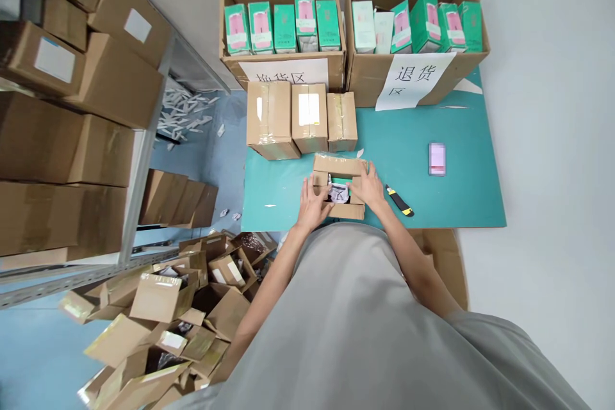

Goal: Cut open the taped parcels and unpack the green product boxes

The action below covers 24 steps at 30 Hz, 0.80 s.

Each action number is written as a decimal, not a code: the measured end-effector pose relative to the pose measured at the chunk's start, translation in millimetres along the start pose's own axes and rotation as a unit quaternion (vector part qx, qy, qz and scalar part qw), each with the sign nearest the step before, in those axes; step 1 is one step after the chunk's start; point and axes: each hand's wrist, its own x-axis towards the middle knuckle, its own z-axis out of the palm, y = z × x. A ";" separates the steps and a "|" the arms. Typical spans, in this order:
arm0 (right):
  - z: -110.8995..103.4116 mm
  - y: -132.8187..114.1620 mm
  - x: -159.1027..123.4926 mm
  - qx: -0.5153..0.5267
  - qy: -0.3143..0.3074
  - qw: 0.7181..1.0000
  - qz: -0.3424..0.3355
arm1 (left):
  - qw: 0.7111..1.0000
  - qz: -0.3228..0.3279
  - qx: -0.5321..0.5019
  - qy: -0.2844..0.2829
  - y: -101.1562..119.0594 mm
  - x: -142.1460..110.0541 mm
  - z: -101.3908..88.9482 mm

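A small cardboard box lies at the table's front edge with its flaps spread outward. Inside it, crumpled paper covers part of a green carton. My left hand grips the box's left side, its thumb reaching over the flap toward the opening. On the opposite side my right hand holds the right flap, fingers along the edge. A black and yellow utility knife rests on the table just right of my right hand.
Three taped cartons stand behind the box. Two large boxes of green cartons line the back of the green table. A phone lies right. Stacked shelves and discarded boxes fill the left.
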 end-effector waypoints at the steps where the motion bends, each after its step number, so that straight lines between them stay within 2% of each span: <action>1: 3.6 -2.6 -3.9 -0.003 0.004 1.000 -0.002 | 1.000 0.010 0.007 -0.005 4.3 2.6 3.2; 4: 9.0 -9.2 -15.3 -0.001 0.010 1.000 -0.007 | 1.000 0.011 0.022 -0.013 14.0 9.7 11.7; 7: 4.0 -13.2 -25.5 0.004 0.020 1.000 0.004 | 0.999 0.008 0.032 0.003 17.1 11.5 10.8; 12: -12.8 -6.1 -43.1 0.038 0.053 0.998 -0.012 | 0.999 -0.007 0.025 0.039 10.4 -3.2 -12.2; 17: -14.2 25.7 -60.0 0.044 0.086 0.995 0.025 | 0.995 -0.058 0.032 0.079 -11.5 -12.8 -32.6; 21: 3.3 44.2 -65.5 0.044 0.088 0.994 0.045 | 0.998 -0.052 0.027 0.038 -31.6 -2.6 -30.7; 24: 16.9 46.3 -62.0 0.091 0.046 0.994 0.043 | 0.997 -0.071 -0.030 -0.016 -39.3 5.4 -16.3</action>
